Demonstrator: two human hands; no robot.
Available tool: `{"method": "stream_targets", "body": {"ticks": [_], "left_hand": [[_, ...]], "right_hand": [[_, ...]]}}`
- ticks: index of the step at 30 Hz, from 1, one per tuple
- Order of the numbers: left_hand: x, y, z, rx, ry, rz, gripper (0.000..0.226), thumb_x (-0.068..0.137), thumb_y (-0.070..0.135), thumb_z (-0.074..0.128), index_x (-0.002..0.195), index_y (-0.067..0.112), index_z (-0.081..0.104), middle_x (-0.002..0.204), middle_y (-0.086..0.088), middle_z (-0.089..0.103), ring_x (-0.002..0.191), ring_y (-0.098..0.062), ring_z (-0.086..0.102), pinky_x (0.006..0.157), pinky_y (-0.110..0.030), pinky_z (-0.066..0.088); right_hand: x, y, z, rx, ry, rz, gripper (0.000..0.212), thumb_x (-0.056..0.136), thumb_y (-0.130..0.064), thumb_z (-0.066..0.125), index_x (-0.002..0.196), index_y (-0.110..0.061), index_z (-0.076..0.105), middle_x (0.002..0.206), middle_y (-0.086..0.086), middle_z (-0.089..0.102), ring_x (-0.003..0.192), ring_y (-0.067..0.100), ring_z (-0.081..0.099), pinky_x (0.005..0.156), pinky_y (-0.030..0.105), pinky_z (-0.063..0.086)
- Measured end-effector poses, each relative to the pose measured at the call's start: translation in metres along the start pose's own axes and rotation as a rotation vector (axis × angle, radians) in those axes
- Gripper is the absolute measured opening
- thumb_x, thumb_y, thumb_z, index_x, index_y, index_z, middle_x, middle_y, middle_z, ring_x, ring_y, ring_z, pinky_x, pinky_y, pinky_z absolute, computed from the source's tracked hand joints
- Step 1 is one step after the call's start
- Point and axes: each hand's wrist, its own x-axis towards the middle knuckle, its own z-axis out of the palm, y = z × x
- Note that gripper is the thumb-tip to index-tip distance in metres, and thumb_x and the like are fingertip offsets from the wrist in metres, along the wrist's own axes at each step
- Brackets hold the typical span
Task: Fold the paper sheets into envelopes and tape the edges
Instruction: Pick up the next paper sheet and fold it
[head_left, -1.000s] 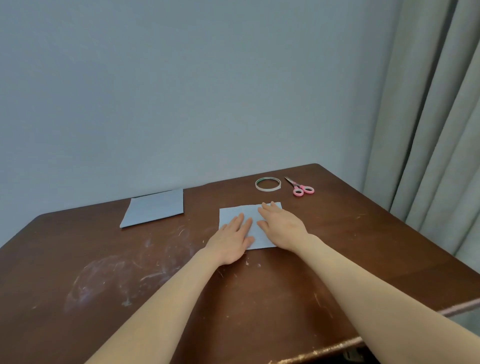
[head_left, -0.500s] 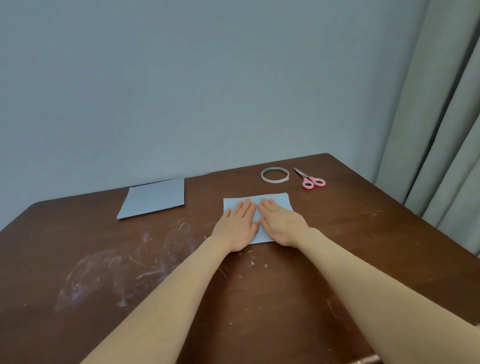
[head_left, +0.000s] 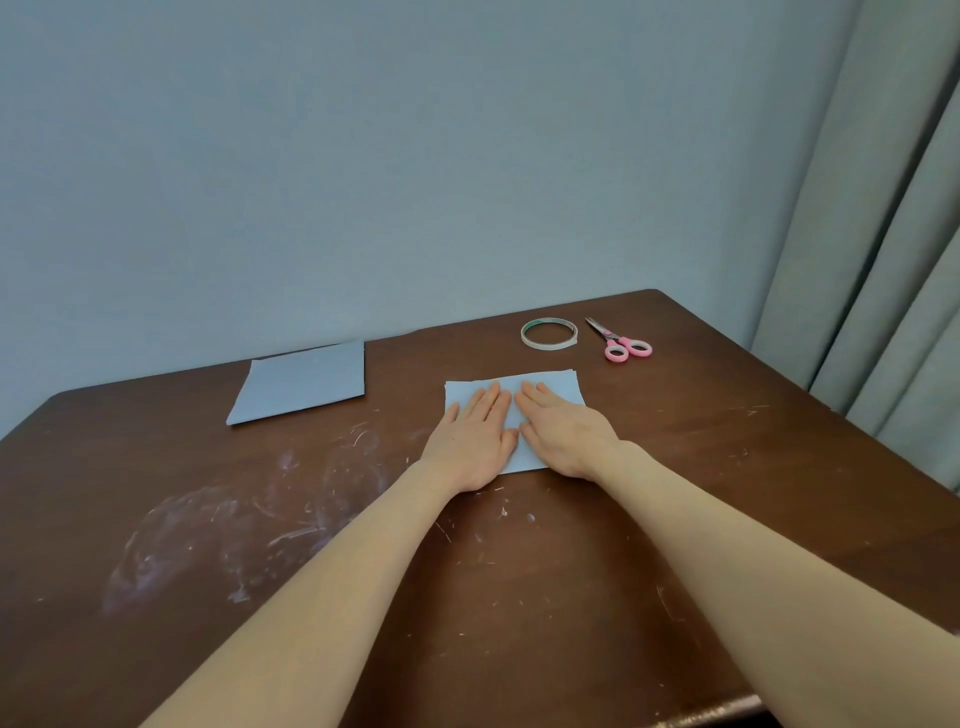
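A folded light blue paper sheet (head_left: 558, 387) lies flat on the brown table (head_left: 519, 571), a little right of centre. My left hand (head_left: 475, 441) and my right hand (head_left: 563, 434) press flat on it side by side, palms down, fingers straight and pointing away. Neither hand grips anything. The hands cover most of the sheet's near half. A second light blue sheet stack (head_left: 301, 382) rests at the table's far left, untouched. Beyond the pressed sheet lie a ring of tape (head_left: 549, 333) and pink-handled scissors (head_left: 621, 343).
A pale wall runs right behind the table's far edge. Grey curtains (head_left: 893, 260) hang at the right, close to the table's right edge. White scuffs mark the wood left of my arms.
Both hands slid together onto the middle of the sheet; the left moved up and right until it lies next to the right. My view dropped slightly.
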Motion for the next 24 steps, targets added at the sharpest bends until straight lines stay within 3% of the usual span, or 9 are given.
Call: {"method": "stream_targets", "body": {"ticks": [9,11,16,21,24], "left_hand": [[0.007,-0.007,-0.004,0.003,-0.027,0.044,0.057,0.104,0.038,0.018,0.153,0.017,-0.001,0.161,0.000,-0.007,0.149,-0.015,-0.005,0.121,-0.037,0.003],[0.009,-0.011,-0.009,0.028,-0.014,0.069,0.057,0.103,0.039,0.023,0.153,0.017,0.006,0.162,0.000,0.000,0.149,-0.015,0.003,0.120,-0.037,0.009],[0.013,-0.026,-0.029,-0.129,0.270,-0.021,0.057,0.096,0.029,0.046,0.149,0.019,0.026,0.155,-0.003,0.027,0.136,-0.023,0.037,0.108,-0.037,0.034],[0.029,-0.040,-0.038,-0.335,0.101,-0.102,0.080,0.084,0.039,0.066,0.150,0.019,0.023,0.152,-0.004,0.034,0.137,-0.022,0.036,0.110,-0.038,0.035],[0.036,-0.044,-0.040,-0.375,0.078,-0.093,0.079,0.080,0.041,0.071,0.146,0.019,0.033,0.142,-0.002,0.047,0.129,-0.019,0.044,0.105,-0.033,0.036]], "right_hand": [[0.004,0.000,0.001,0.016,0.025,0.019,0.055,0.104,-0.031,0.028,0.154,-0.015,0.012,0.162,-0.001,0.003,0.149,0.013,0.004,0.121,0.036,0.015],[0.006,0.003,-0.009,0.093,0.043,0.019,0.056,0.102,-0.030,0.036,0.153,-0.018,0.019,0.162,-0.001,0.009,0.148,0.015,0.012,0.118,0.036,0.019],[0.011,0.028,-0.033,0.168,0.242,0.188,0.061,0.092,-0.032,0.056,0.147,-0.020,0.032,0.149,0.006,0.036,0.133,0.026,0.040,0.104,0.043,0.042],[0.022,0.039,-0.041,0.152,0.045,0.161,0.079,0.086,-0.042,0.065,0.150,-0.016,0.027,0.150,0.006,0.037,0.136,0.025,0.037,0.107,0.040,0.039],[0.029,0.041,-0.044,0.162,-0.006,0.149,0.083,0.084,-0.043,0.068,0.151,-0.019,0.026,0.152,0.001,0.037,0.139,0.022,0.035,0.108,0.040,0.038]]}}
